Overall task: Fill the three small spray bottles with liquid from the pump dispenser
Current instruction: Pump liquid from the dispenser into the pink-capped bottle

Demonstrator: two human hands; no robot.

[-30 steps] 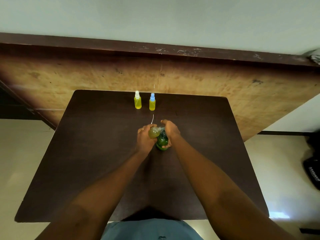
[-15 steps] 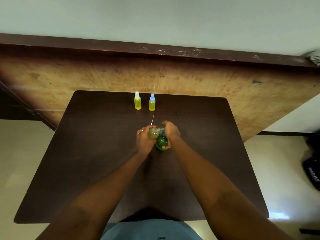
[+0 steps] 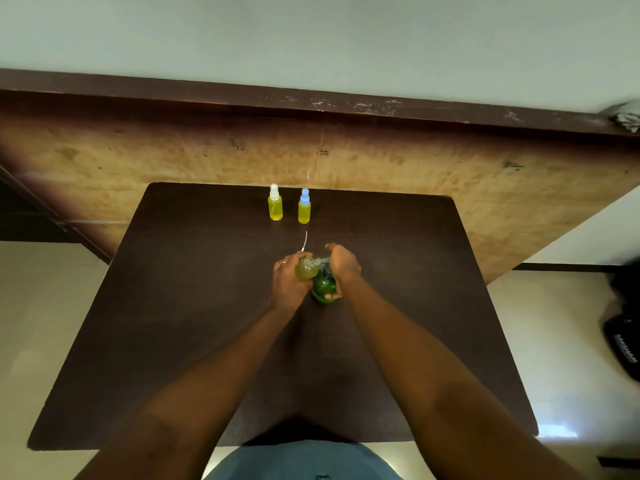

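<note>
My left hand (image 3: 289,282) grips a small uncapped bottle (image 3: 307,268) with yellowish liquid, tilted with its neck toward the spout of the green pump dispenser (image 3: 324,287). My right hand (image 3: 341,263) curls over the dispenser's pump head, thumb low on its body. Two capped spray bottles full of yellow liquid stand at the table's far edge: a white-capped one (image 3: 275,203) and a blue-capped one (image 3: 304,206). A thin white spray tube (image 3: 304,241) lies on the table just beyond my hands; its cap end is hidden by my left hand.
The dark brown table (image 3: 173,306) stands against a large wooden panel (image 3: 138,161). Pale floor lies to both sides. A black bag (image 3: 623,341) sits on the floor at the right.
Nothing has clearly moved; both hands stay on the small bottle and the dispenser with only tiny shifts.
</note>
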